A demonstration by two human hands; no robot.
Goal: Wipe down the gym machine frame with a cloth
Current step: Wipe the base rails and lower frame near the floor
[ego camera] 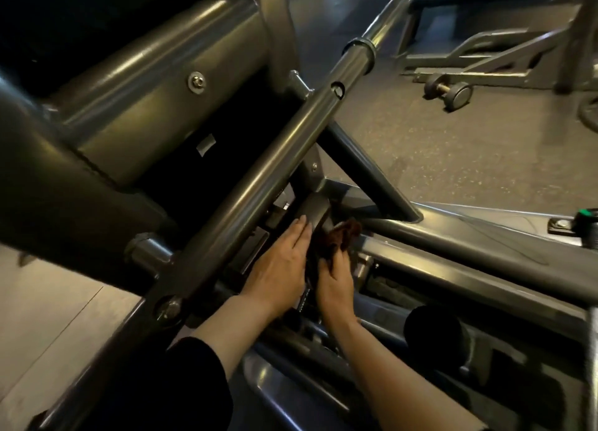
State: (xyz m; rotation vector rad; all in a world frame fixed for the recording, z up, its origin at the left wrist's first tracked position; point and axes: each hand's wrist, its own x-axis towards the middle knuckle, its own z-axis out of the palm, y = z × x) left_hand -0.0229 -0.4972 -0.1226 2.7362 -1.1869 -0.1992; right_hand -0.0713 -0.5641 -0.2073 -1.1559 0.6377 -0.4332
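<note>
Dim, warm-toned indoor light — deep shadow at far left and under the frame tubes (246, 184). Soft glare streaks seen along tube tops, esp. the far cylinder (155, 84). Slight motion blur throughout; wide-angle bending at edges. Speckled floor (453, 146) lit brighter at right.

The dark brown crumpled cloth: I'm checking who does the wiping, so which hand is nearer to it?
Right. The right hand pinches the dark brown crumpled cloth at its fingertips. The left hand lies flat on the grey metal frame, just left of the cloth.
</note>
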